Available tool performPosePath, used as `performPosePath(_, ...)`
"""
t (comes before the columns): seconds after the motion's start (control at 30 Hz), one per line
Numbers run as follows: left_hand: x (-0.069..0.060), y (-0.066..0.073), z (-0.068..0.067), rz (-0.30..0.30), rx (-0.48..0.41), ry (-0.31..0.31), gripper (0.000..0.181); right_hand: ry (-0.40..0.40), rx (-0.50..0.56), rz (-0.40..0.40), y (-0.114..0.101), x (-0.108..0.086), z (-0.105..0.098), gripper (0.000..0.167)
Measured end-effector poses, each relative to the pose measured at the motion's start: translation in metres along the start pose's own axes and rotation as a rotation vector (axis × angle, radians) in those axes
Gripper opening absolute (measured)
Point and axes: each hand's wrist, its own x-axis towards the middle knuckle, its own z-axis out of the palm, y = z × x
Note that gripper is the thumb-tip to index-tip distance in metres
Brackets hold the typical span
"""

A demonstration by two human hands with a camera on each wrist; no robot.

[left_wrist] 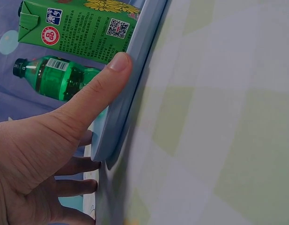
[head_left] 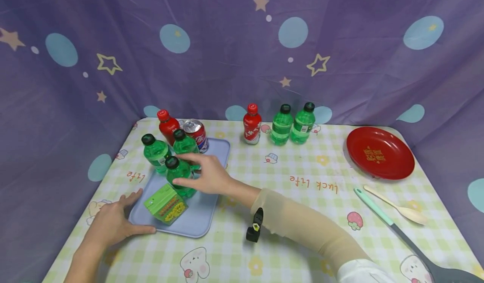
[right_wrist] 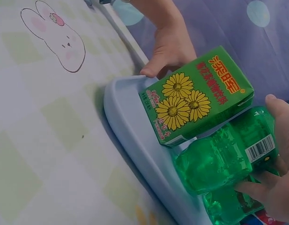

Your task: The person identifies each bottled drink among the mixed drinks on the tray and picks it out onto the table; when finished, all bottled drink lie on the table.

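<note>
A purple curtain (head_left: 227, 77), printed with stars and blue ovals, closes off the back and both sides of the table (head_left: 234, 249), which is checked in pale green and white. Near the table's left edge lies a blue-grey tray (head_left: 202, 218) with rounded corners and a raised rim; room on that side is narrow, while to its right a wide stretch of tabletop runs to a grey turner (head_left: 412, 244) with a mint handle and a round red plate (head_left: 378, 154), both well apart. The right forearm (head_left: 302, 226) crosses that stretch. The right hand (head_left: 206, 175) reaches over the tray's right rim and grasps a green bottle (head_left: 177, 173), thumb on the near side, fingers on the far side. This bottle, see-through with a black cap and a white barcode, is about upright over the tray; whether its base touches I cannot tell. The left hand (head_left: 113, 222) is spread, unclenched, at the tray's near-left corner, thumb along the near rim. Crowding the held bottle are a left green bottle (head_left: 156, 150) and a rear green bottle (head_left: 185, 145), with a red bottle (head_left: 168, 127) beyond. Nearer sits a green carton (head_left: 166, 205) with yellow flowers, bare tray to its right. A silver-topped can (head_left: 198, 136) stands toward the far rim.
</note>
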Motion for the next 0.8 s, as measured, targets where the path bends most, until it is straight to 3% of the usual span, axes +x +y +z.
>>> performPosePath(0.57, 0.000, 0.001, 0.001, -0.007, -0.005, -0.005, 0.133, -0.043, -0.012, 0.056, 0.000, -0.004, -0.002, 0.063)
performPosePath(0.8, 0.001, 0.001, 0.000, -0.027, 0.000, -0.025, 0.134, 0.012, 0.000, 0.053, 0.001, -0.007, -0.018, 0.063)
